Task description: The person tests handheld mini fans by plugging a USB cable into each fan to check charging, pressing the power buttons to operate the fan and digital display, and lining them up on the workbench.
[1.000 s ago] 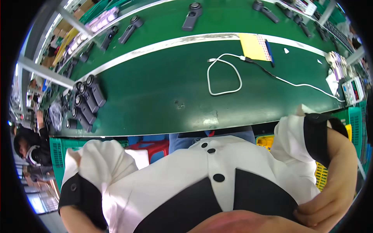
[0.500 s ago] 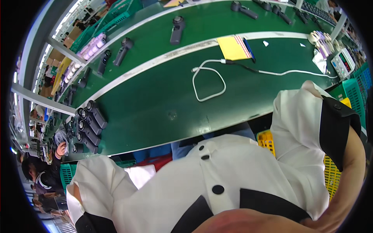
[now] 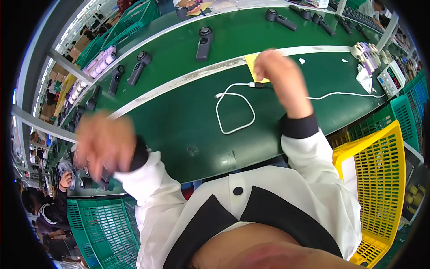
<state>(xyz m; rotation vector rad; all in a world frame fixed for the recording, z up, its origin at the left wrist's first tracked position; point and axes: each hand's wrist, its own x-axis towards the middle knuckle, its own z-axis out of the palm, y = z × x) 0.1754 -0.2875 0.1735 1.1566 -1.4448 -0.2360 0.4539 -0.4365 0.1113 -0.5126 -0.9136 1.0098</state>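
My left hand (image 3: 105, 144), smeared by motion, is over the cluster of dark grey handheld devices with round heads at the left end of the green table; its fingers cannot be made out. Only parts of those devices (image 3: 86, 183) show beside it. My right hand (image 3: 278, 71) is over the yellow paper pad (image 3: 251, 67), its fingers curled in; whatever they hold, if anything, is hidden. The pad is largely covered by the hand. A looped white cable (image 3: 254, 114) lies between my hands, its plug joined to a black connector (image 3: 264, 85).
Several like devices (image 3: 204, 42) lie along the far strip. A small meter (image 3: 391, 78) with a lit display stands at right, near purple and cream devices (image 3: 365, 56). A yellow basket (image 3: 380, 179) and green crate (image 3: 105, 231) flank me. Co-workers' hands (image 3: 66, 179) show at left and far side.
Both my hands have come into view over the table, the left to the device cluster, the right to the yellow pad. My view has shifted, showing more of the baskets. A far-side co-worker's hand has appeared.
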